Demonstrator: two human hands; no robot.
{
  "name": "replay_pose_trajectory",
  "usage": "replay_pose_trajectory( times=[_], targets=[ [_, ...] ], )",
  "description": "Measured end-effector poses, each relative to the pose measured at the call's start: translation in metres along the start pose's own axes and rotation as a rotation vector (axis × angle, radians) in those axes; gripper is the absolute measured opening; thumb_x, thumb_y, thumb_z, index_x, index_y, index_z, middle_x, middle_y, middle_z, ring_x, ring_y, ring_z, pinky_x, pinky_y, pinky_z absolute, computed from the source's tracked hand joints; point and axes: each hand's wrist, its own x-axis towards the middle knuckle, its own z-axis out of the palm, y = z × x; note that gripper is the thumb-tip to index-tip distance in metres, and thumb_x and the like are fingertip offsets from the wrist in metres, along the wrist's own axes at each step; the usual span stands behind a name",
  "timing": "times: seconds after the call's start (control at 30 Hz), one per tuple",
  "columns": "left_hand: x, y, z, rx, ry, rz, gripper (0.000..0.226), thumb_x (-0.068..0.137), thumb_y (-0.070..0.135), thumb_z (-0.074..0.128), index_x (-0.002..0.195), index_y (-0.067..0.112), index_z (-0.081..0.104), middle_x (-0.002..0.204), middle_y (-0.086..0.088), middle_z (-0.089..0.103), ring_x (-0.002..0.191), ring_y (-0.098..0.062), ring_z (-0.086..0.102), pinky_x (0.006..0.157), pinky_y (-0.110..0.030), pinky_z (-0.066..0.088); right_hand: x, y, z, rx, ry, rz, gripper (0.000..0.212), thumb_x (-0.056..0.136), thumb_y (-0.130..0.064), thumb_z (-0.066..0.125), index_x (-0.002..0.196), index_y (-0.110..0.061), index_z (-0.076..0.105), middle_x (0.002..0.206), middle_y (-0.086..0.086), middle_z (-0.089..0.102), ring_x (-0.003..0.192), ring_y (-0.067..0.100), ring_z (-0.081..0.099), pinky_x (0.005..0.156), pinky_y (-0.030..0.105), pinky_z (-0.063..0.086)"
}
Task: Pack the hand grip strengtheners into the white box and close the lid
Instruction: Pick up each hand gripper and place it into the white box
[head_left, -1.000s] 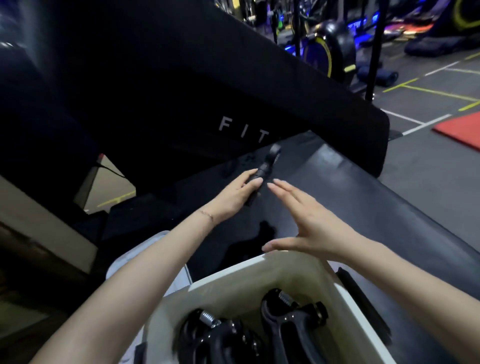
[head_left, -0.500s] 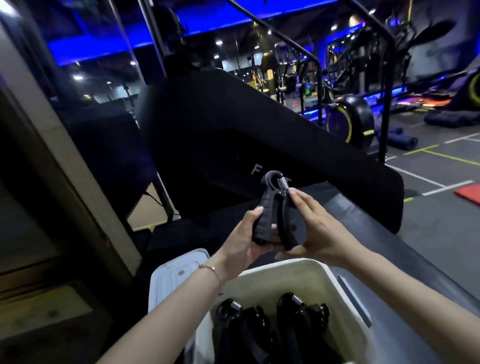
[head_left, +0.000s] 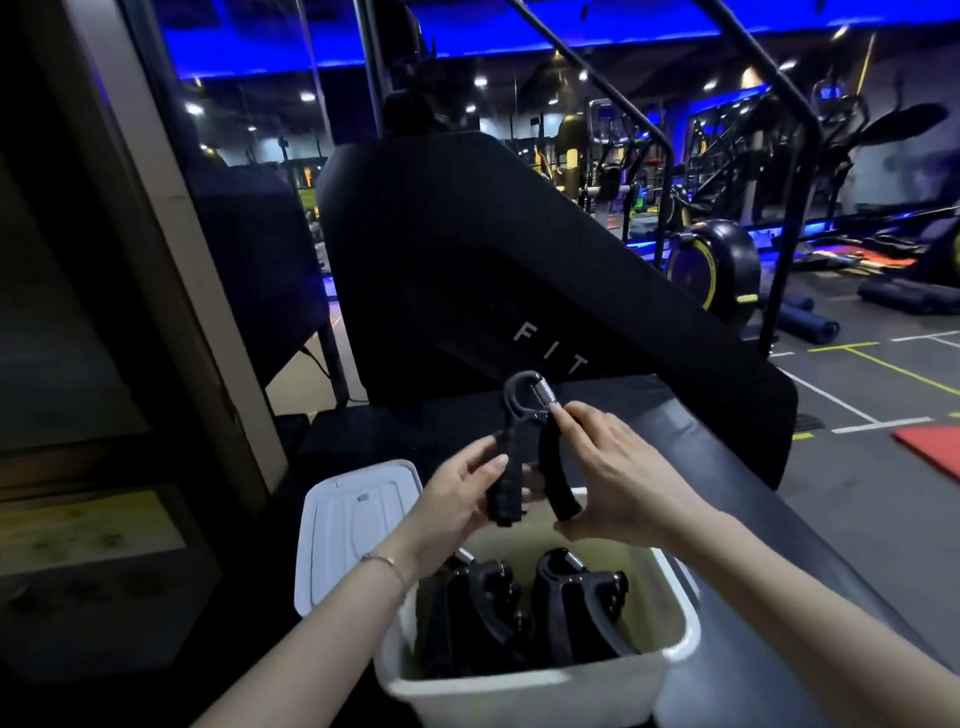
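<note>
I hold a black hand grip strengthener (head_left: 524, 421) upright above the far rim of the white box (head_left: 535, 680), its metal spring at the top. My left hand (head_left: 462, 499) grips its left handle. My right hand (head_left: 608, 478) holds the right handle, with the forefinger up near the spring. Inside the box lie black grip strengtheners (head_left: 571, 603), two of them plain to see. The white lid (head_left: 353, 525) lies flat to the left of the box, detached.
The box stands on a dark bench-like surface (head_left: 753, 545). A large black padded panel marked "FIT" (head_left: 519, 291) slopes up just behind my hands. A pillar stands at the left. Gym machines and a red mat (head_left: 935, 452) are at the right.
The strengthener has been lifted off the dark surface; both hands took hold of it and brought it nearer, above the box. Its handles now stand spread apart. The camera tilted up.
</note>
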Motion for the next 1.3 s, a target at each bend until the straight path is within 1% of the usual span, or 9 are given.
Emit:
replay_pose_trajectory(
  times=[0.2,0.3,0.43,0.57,0.7,0.8,0.97,1.1,1.3],
  targets=[
    [0.003,0.003,0.0,0.325,0.198,0.077,0.018,0.089,0.023,0.062,0.106,0.017,0.062,0.101,-0.008,0.072,0.093,-0.025,0.07,0.083,-0.041,0.057,-0.006,-0.005,0.017,-0.141,0.028,-0.073,0.129,0.034,-0.053,0.081,0.141,-0.004,0.028,0.13,0.013,0.042,0.125,0.03,0.047,0.105,0.046,0.036],
    [0.004,-0.003,0.002,0.368,0.272,0.047,0.014,0.084,0.026,0.068,0.096,0.018,0.067,0.094,-0.008,0.073,0.089,-0.025,0.071,0.081,-0.047,0.058,-0.016,-0.008,0.027,-0.14,0.004,-0.077,0.127,0.037,-0.059,0.078,0.14,-0.004,0.031,0.13,0.015,0.046,0.126,0.031,0.047,0.104,0.048,0.038],
    [-0.002,-0.02,0.007,0.311,0.217,-0.067,0.021,0.086,0.015,0.067,0.101,0.001,0.065,0.089,-0.016,0.07,0.085,-0.03,0.07,0.079,-0.044,0.056,-0.033,-0.006,0.038,-0.117,-0.118,-0.053,0.121,0.04,-0.057,0.074,0.141,-0.004,0.033,0.129,0.016,0.05,0.12,0.03,0.052,0.104,0.043,0.038],
    [-0.011,-0.028,0.007,0.271,0.091,-0.203,0.017,0.091,0.017,0.061,0.103,0.008,0.066,0.086,-0.004,0.071,0.08,-0.017,0.07,0.07,-0.028,0.059,-0.039,-0.002,0.037,0.02,-0.235,-0.077,0.118,0.053,-0.053,0.076,0.147,-0.014,0.018,0.142,0.006,0.034,0.129,0.024,0.036,0.106,0.027,0.029],
    [-0.02,-0.027,-0.014,0.921,0.03,-0.085,0.03,0.09,0.028,0.06,0.118,0.017,0.063,0.105,0.001,0.071,0.096,-0.01,0.066,0.088,-0.029,0.053,-0.039,0.004,0.035,0.011,-0.386,-0.063,0.117,0.054,-0.056,0.077,0.146,-0.019,0.015,0.137,0.002,0.036,0.126,0.023,0.036,0.101,0.027,0.035],
    [-0.032,-0.025,-0.028,1.097,-0.216,-0.05,0.032,0.087,0.025,0.063,0.119,0.022,0.064,0.113,0.006,0.068,0.103,-0.003,0.059,0.092,-0.02,0.046,-0.037,0.005,0.042,-0.069,-0.49,-0.051,0.115,0.053,-0.056,0.077,0.145,-0.018,0.019,0.128,0.004,0.042,0.12,0.024,0.04,0.1,0.032,0.039],
    [-0.037,-0.037,-0.03,1.411,-0.564,-0.054,0.053,0.077,0.026,0.07,0.128,0.02,0.057,0.128,0.003,0.06,0.124,-0.013,0.048,0.104,-0.028,0.037,-0.034,0.003,0.048,-0.121,-0.625,-0.074,0.104,0.062,-0.049,0.074,0.145,-0.016,0.019,0.127,0.008,0.044,0.121,0.028,0.043,0.093,0.034,0.041],
    [-0.03,-0.045,-0.024,1.491,-0.638,0.025,0.051,0.073,0.028,0.069,0.123,0.022,0.06,0.121,0.003,0.064,0.116,-0.015,0.055,0.098,-0.036,0.042,-0.035,0.009,0.053,-0.086,-0.708,-0.033,0.107,0.064,-0.052,0.072,0.147,-0.02,0.012,0.128,0.008,0.045,0.115,0.03,0.051,0.092,0.035,0.043],
    [-0.024,-0.062,-0.017,1.645,-0.706,0.062,0.047,0.075,0.037,0.065,0.12,0.027,0.059,0.115,0.006,0.064,0.111,-0.013,0.054,0.095,-0.036,0.037,-0.033,0.012,0.055,-0.051,-0.772,0.011,0.094,0.064,-0.052,0.073,0.14,-0.019,0.029,0.125,0.007,0.047,0.112,0.03,0.054,0.091,0.034,0.044]
  ],
)
